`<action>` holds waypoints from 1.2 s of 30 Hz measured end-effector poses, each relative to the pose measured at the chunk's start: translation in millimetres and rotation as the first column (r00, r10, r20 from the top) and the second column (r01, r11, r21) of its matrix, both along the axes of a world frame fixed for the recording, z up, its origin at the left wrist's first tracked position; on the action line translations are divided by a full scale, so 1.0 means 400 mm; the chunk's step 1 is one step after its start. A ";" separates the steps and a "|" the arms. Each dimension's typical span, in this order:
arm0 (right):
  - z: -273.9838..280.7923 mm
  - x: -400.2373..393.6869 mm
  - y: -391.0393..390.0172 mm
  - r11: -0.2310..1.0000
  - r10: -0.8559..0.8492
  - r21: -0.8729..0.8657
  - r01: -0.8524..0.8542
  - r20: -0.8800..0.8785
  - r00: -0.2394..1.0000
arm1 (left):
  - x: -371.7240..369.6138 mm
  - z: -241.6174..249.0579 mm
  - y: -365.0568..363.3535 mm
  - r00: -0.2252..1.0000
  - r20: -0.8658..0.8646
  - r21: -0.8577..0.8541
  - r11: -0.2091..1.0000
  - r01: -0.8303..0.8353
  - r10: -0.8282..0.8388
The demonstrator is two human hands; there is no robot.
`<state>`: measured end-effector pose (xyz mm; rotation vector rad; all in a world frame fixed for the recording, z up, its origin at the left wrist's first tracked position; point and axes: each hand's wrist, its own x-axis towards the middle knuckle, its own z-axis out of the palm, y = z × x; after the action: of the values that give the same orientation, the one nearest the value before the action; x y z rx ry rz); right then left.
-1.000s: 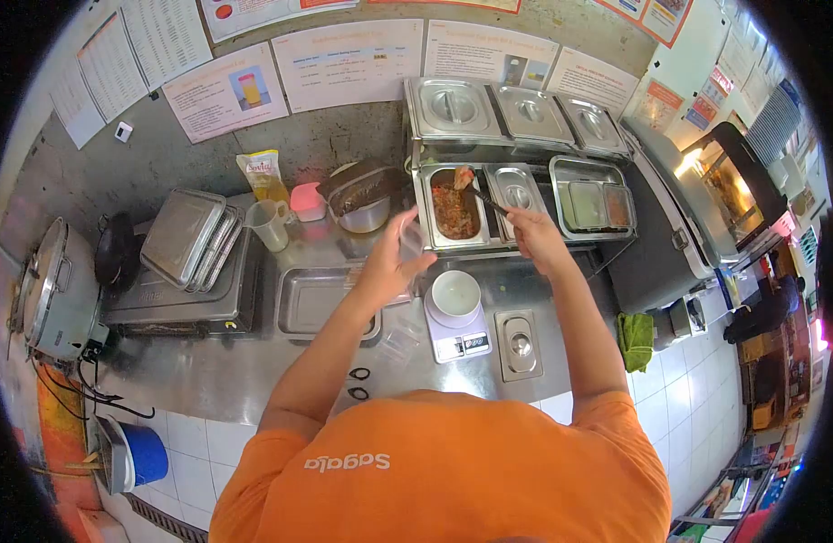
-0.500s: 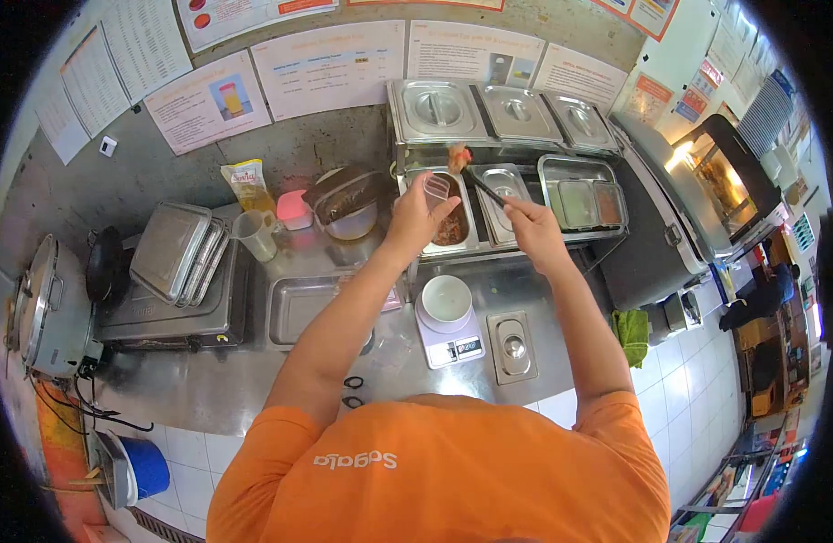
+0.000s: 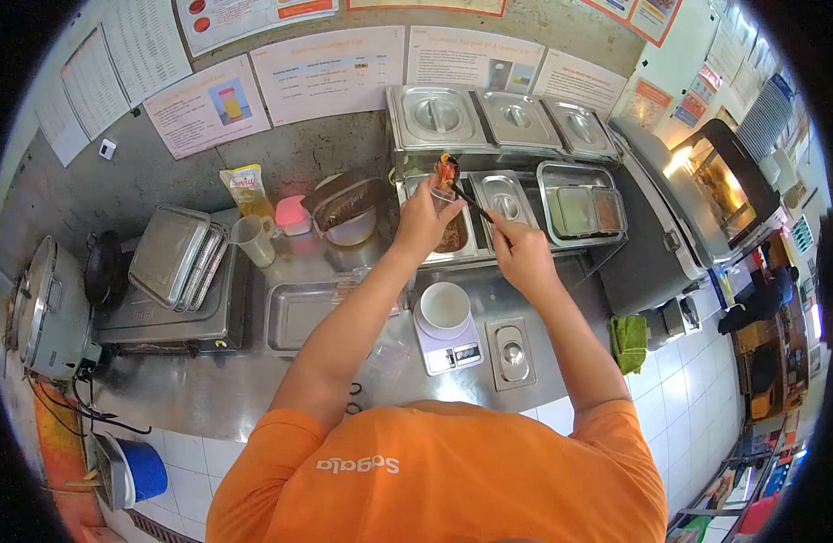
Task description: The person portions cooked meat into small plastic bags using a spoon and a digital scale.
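Note:
My left hand (image 3: 423, 220) is closed around a small clear plastic cup (image 3: 444, 194), held over the food pan. In my right hand (image 3: 523, 250) is the handle of a black spoon (image 3: 472, 204). Its bowl, heaped with reddish, chunky food (image 3: 447, 170), is tipped at the cup's mouth. Below my hands, a steel pan (image 3: 472, 242) contains brownish-red food and is partly covered by my left hand. To its right sits a lidded steel pan (image 3: 502, 197). Nearer my body, a white bowl (image 3: 445, 306) rests on a white digital scale (image 3: 451, 355).
A small steel container with a lid (image 3: 512, 357) stands right of the scale. Leftward are a shallow steel tray (image 3: 294, 317), a clear measuring jug (image 3: 253, 241) and a pink container (image 3: 293, 215). A green cloth (image 3: 628, 344) hangs at the counter's right edge.
The loaded spoon has moved left and down to the cup, with its food now at the cup's mouth. My right hand has shifted left and slightly lower.

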<state>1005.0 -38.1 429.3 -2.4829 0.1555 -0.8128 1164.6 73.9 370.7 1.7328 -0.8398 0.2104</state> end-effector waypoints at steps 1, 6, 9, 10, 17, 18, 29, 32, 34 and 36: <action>0.001 -0.001 0.001 0.999 -0.003 -0.037 0.002 -0.015 1.000 | -0.002 0.001 0.000 1.000 -0.002 -0.012 1.000 -0.002 0.002; 0.009 -0.004 0.009 0.990 -0.044 -0.133 0.039 -0.038 0.998 | 0.002 -0.003 -0.002 1.000 0.003 -0.019 1.000 -0.010 0.010; 0.017 -0.008 0.016 0.981 -0.063 -0.186 0.053 -0.044 0.997 | -0.002 0.002 0.000 0.999 0.037 0.002 0.999 -0.037 0.037; 0.018 -0.009 0.017 0.974 -0.067 -0.218 0.057 -0.039 0.997 | -0.005 0.006 0.002 0.999 0.019 0.011 0.999 -0.034 0.034; 0.017 -0.015 0.023 0.966 -0.112 -0.241 0.096 -0.053 0.992 | -0.005 0.004 0.003 0.999 0.025 -0.026 0.999 -0.045 0.045; 0.016 -0.015 0.023 0.961 -0.105 -0.260 0.093 -0.031 0.994 | -0.005 0.003 0.002 0.999 0.026 -0.026 0.999 -0.044 0.045; 0.029 -0.025 0.035 0.945 -0.097 -0.308 0.108 0.049 0.994 | -0.017 -0.004 0.001 0.998 -0.019 -0.055 0.997 -0.061 0.060; 0.040 -0.016 0.030 0.979 -0.124 -0.166 0.123 0.000 0.992 | -0.019 -0.010 0.005 0.997 -0.008 -0.047 0.996 -0.079 0.078; 0.038 -0.001 0.019 0.983 -0.153 -0.106 0.147 -0.048 0.987 | -0.022 -0.014 0.013 0.996 -0.003 -0.064 0.994 -0.088 0.088; 0.009 0.028 0.003 0.974 -0.178 -0.177 0.145 -0.185 0.967 | -0.024 -0.016 0.027 0.995 0.005 -0.077 0.992 -0.099 0.099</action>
<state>1016.3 -36.8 432.8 -2.7324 0.3824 -0.6610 1154.9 84.6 364.1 1.7039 -0.7430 0.3129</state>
